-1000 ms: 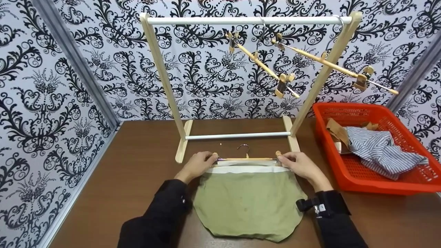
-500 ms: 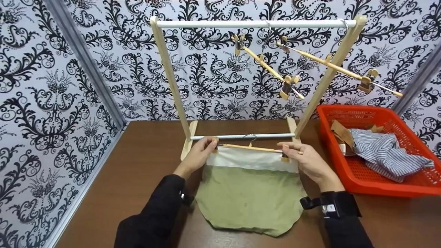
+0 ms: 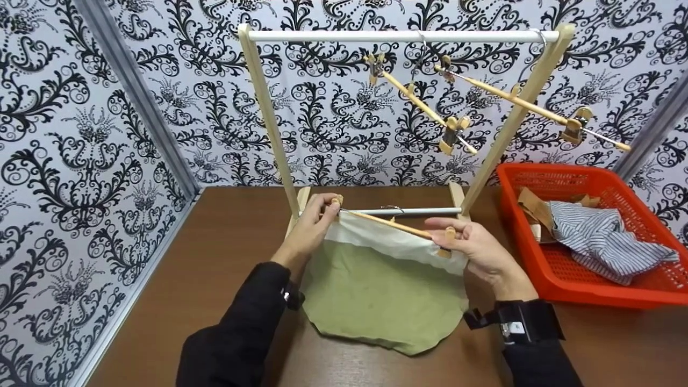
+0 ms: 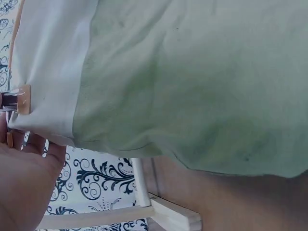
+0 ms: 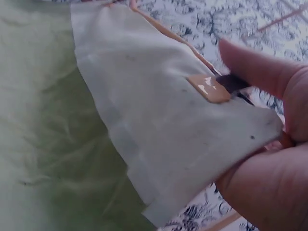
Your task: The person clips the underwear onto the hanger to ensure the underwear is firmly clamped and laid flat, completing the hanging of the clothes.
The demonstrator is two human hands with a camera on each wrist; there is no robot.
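Both hands hold a wooden clip hanger [image 3: 400,226] with a metal hook, tilted so its left end is higher. An olive-green cloth [image 3: 384,293] with a white band [image 3: 384,240] along its top hangs from it, its lower part down toward the tabletop. The left hand [image 3: 310,228] pinches the hanger's left clip [image 4: 24,99], whose wooden jaw bites the white band. At the other end the right hand [image 3: 481,250] grips around the right clip [image 5: 209,88]. In the right wrist view, the thumb lies right by that clip and the band's corner reaches into the palm.
Behind stands a wooden rack with a white top rail [image 3: 344,36] and a low crossbar [image 3: 430,211]. From the rail hang a second clip hanger [image 3: 422,106] and a third one [image 3: 529,106]. At right, a red basket [image 3: 548,274] holds striped cloth [image 3: 591,231] and brown cloth [image 3: 535,209].
Both hands have raised the hanger off the table and toward the rack, the left end more. The white band has come up with it, and the green cloth's lower edge has slid away from the person.
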